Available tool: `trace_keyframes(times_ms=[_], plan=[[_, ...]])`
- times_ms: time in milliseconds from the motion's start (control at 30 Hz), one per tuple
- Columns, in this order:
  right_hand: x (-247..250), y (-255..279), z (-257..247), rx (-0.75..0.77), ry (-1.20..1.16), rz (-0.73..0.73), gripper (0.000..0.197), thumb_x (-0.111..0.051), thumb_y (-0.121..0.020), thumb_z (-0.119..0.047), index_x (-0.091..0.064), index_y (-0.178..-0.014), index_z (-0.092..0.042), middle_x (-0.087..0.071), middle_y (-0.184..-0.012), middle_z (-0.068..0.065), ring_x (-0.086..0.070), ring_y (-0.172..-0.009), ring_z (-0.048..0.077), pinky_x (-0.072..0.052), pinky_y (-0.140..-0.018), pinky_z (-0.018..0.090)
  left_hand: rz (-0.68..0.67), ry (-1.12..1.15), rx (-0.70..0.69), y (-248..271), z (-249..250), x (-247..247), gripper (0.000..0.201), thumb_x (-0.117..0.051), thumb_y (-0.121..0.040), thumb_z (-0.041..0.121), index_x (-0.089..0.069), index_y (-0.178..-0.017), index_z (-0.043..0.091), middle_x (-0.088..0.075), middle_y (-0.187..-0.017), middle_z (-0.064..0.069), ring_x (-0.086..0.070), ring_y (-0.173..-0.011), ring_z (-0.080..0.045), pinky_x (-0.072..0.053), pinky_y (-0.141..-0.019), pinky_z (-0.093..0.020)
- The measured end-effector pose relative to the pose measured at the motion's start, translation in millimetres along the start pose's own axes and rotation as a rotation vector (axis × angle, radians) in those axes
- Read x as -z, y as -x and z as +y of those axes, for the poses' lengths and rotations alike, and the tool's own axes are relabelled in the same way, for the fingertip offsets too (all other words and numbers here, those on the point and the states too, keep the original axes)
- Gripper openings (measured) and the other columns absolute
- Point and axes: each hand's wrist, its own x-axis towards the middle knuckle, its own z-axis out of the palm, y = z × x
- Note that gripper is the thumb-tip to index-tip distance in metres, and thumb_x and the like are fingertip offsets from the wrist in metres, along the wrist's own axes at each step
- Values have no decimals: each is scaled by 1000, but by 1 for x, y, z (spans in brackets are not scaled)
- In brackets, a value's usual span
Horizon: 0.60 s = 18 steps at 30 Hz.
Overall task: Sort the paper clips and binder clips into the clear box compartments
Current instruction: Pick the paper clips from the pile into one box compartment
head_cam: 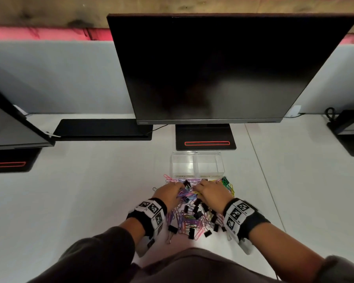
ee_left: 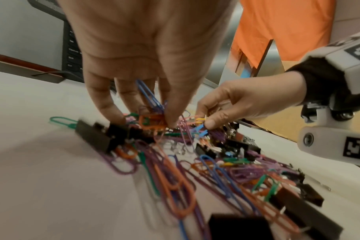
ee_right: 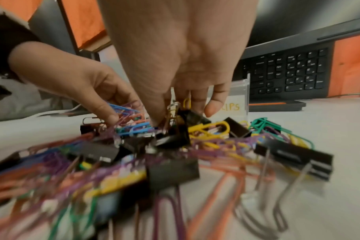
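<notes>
Paper clips [head_cam: 189, 218] and black binder clips [head_cam: 207, 233] lay heaped before the clear box [head_cam: 197, 166]. The left hand [head_cam: 168, 194] pinched coloured clips; the right hand [head_cam: 211, 193] pinched a binder clip's wire handles. Both compartments looked empty, so sorting had barely begun. Motion blur obscured exact grips and the labels.

Dark grey long sleeves [head_cam: 102, 254] are pushed up the forearms, and each wrist wears a black wristband [head_cam: 253, 222] carrying a white block of black-and-white square markers [head_cam: 238, 213], with a white screwed camera mount [ee_left: 331, 142] beneath.
</notes>
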Motion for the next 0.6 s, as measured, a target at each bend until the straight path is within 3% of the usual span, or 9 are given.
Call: trace_keyframes(times_ms=[67, 200, 367, 433, 500, 600], plan=[[5, 0, 3, -1, -73, -5, 32, -39, -97, -24, -54, -124, -15, -56, -121, 7, -55, -111, 28, -40, -93, 37, 9, 21, -5, 1, 0, 5, 30, -51, -92, 14, -57, -122, 15, -62, -121, -9, -57, -111, -25, -45, -91, -33], [24, 6, 5, -48, -338, -24, 27, -48, -94, -23, -64, -109, -7, -64, -111, 12, -60, -102, 27, -47, -90, 37, 67, 107, -8, 5, 5, 20, 21, -53, -92, 12, -65, -109, 6, -63, -109, -16, -59, -101, -29, -41, -78, -27], [46, 18, 13, -82, -514, 17, 20, -55, -91, -14, -69, -104, -8, -69, -111, 9, -62, -98, 19, -46, -89, 28, 157, 363, 33, 10, 6, 33, 27, -61, -88, 10, -64, -114, 2, -64, -118, -14, -58, -109, -23, -38, -86, -19], [54, 24, 18, -114, -574, 56, 19, -56, -90, -11, -69, -103, -7, -68, -107, 6, -60, -88, 8, -46, -82, 17, 177, 445, 36, 14, 4, 37, 23, -61, -88, 9, -66, -109, 1, -66, -114, -16, -59, -98, -21, -40, -85, -20], [63, 29, 22, -148, -652, 105, 18, -56, -89, -8, -70, -99, -5, -65, -94, 2, -56, -67, -6, -42, -65, 3, 197, 491, 34, 18, -1, 43, 20, -60, -89, 9, -67, -105, 2, -68, -105, -15, -57, -84, -15, -44, -79, -22], [83, 30, 27, -175, -755, 157, 15, -59, -87, -6, -72, -95, -4, -64, -86, -2, -57, -60, -4, -47, -56, 2, 219, 544, 20, 20, -5, 58, 14, -56, -91, 10, -66, -100, 6, -61, -75, -1, -52, -57, -7, -44, -56, -11]])
